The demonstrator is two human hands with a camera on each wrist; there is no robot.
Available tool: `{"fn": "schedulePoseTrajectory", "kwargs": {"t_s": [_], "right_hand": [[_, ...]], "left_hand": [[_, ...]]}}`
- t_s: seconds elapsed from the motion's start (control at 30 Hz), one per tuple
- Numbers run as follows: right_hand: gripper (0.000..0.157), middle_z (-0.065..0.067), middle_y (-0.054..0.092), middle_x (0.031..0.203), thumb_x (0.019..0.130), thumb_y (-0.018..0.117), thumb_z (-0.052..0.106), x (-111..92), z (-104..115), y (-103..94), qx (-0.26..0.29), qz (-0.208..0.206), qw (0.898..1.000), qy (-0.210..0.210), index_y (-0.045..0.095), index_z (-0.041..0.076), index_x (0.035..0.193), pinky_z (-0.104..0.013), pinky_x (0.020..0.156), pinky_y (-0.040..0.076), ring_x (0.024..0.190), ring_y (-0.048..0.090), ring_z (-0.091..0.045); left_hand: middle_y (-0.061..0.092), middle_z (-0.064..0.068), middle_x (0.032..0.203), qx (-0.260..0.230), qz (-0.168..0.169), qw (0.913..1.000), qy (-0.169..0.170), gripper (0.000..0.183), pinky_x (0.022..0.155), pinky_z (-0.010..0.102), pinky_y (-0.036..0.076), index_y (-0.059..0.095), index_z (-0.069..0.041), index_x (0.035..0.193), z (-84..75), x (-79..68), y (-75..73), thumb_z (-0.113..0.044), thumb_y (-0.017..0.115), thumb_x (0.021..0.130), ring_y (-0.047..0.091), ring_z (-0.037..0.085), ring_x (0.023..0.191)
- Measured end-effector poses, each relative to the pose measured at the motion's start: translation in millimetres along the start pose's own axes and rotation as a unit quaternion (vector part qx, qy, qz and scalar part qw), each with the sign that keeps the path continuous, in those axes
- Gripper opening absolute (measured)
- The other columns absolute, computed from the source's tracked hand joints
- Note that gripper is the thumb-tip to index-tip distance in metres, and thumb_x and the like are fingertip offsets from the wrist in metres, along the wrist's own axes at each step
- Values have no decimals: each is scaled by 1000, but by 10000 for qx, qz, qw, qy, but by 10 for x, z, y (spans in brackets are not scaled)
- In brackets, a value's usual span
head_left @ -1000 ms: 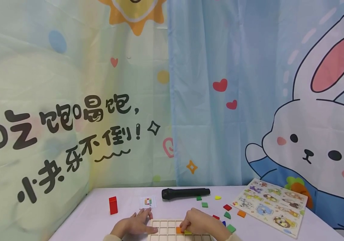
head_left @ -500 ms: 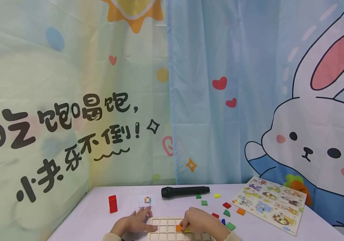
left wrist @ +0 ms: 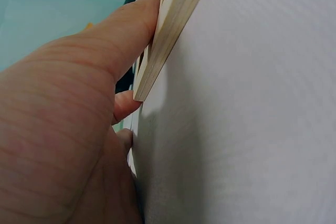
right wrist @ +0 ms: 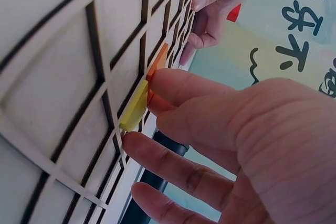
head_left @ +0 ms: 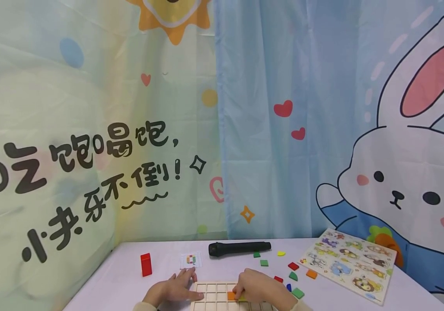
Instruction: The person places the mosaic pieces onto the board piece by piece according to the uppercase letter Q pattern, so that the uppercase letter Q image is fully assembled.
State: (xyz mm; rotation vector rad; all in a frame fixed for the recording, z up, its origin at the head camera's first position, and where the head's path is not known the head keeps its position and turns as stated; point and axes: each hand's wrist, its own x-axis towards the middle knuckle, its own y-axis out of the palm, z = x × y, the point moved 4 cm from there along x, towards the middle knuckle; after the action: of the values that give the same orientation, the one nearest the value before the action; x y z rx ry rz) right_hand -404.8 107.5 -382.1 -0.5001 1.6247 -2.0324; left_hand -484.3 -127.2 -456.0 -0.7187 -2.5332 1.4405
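A pale wooden grid board [head_left: 211, 288] lies at the table's near edge. Straight and relaxed, my left hand [head_left: 172, 288] rests at its left side, with the thumb [left wrist: 126, 27] pressing on the board's rim. My right hand [head_left: 258, 285] reaches down onto the middle of the grid. Its thumb and fingertips close around a yellow tile [right wrist: 135, 109], which looks slightly raised from its cell. Beside that tile sits an orange tile [right wrist: 158, 62], touched by one finger. From the head, the right hand hides most of the yellow tile.
Loose tiles, such as a green tile [head_left: 263, 262] and a red tile [head_left: 293, 266], are scattered on the right. A black microphone [head_left: 239, 249] lies behind the board, near a small pattern card [head_left: 191, 261]. A red block [head_left: 146, 264] stands left; an animal puzzle board [head_left: 348, 263] lies far right.
Both hands stay almost in place on the grid board. Slightly less of the yellow tile shows under the right hand, and the head view shifts a little.
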Motion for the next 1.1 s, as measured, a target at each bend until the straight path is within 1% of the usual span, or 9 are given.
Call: {"fn": "schedulePoseTrajectory", "kwargs": {"t_s": [0.23, 0.4, 0.47, 0.53, 0.63, 0.73, 0.9, 1.03, 1.1], "right_hand": [[16, 5, 75, 93, 84, 73, 5, -4, -12, 6, 70, -34, 10000, 50, 80, 16, 94, -19, 80, 54, 77, 61, -1], [17, 7, 74, 91, 85, 73, 4, 1, -24, 6, 78, -61, 9999, 59, 80, 17, 92, -20, 81, 54, 77, 60, -1], [15, 8, 74, 89, 85, 73, 5, -8, -31, -8, 42, -81, 10000, -8, 80, 18, 89, -20, 80, 53, 76, 58, 0], [14, 10, 73, 87, 85, 73, 5, -21, -41, -29, 63, -94, 9999, -61, 80, 17, 85, -20, 79, 53, 76, 58, 1], [18, 8, 74, 87, 85, 70, 0, -41, -69, -67, 222, -98, 9996, -173, 80, 14, 83, -20, 79, 54, 79, 62, 1], [22, 6, 75, 88, 84, 66, -5, -57, -124, -131, 454, -126, 9988, -124, 80, 12, 84, -25, 81, 56, 85, 67, -4], [21, 0, 75, 87, 86, 62, -6, -129, -273, -306, 537, -524, 9968, -264, 79, 7, 87, -28, 77, 57, 86, 69, -10], [23, -5, 75, 87, 85, 58, -8, -216, -428, -442, 672, -811, 9942, -210, 77, 4, 88, -28, 67, 53, 75, 63, -10], [23, -7, 74, 89, 86, 58, -8, -270, -507, -509, 800, -866, 9930, 9, 77, 4, 89, -33, 70, 54, 74, 59, -12]], "left_hand": [[39, 22, 147, 53, -65, 9999, 58, 57, 113, 68, 10, 46, -17, 105, -10, -11, -2, -62, 68, 80, 22, 48, 142], [38, 21, 149, -161, 49, 9998, -61, 59, 114, 69, 8, 48, -19, 108, 156, 142, 33, -64, 70, 77, 20, 47, 144], [37, 21, 150, -161, 45, 9998, -45, 58, 114, 69, 8, 48, -20, 106, 167, 155, 40, -65, 70, 76, 19, 48, 144], [38, 21, 149, -130, 12, 9999, 10, 56, 113, 69, 9, 47, -20, 103, 145, 138, 37, -65, 70, 77, 19, 48, 144], [38, 22, 149, -29, -49, 10000, 69, 55, 113, 69, 9, 47, -20, 101, 33, 44, 12, -64, 69, 78, 20, 49, 144], [38, 22, 148, -12, -53, 10000, 73, 55, 114, 68, 10, 47, -19, 102, -7, 10, -3, -63, 69, 79, 21, 48, 144], [40, 22, 147, 53, -96, 9999, 93, 54, 114, 68, 11, 46, -18, 102, -58, -32, -16, -62, 69, 80, 22, 48, 143], [40, 22, 146, 43, -96, 9999, 89, 53, 114, 68, 11, 46, -19, 101, -63, -41, -19, -62, 68, 80, 22, 48, 143], [40, 21, 147, 10, -67, 10000, 42, 52, 114, 67, 11, 47, -20, 100, -41, -34, -15, -63, 69, 79, 21, 47, 143]]}}
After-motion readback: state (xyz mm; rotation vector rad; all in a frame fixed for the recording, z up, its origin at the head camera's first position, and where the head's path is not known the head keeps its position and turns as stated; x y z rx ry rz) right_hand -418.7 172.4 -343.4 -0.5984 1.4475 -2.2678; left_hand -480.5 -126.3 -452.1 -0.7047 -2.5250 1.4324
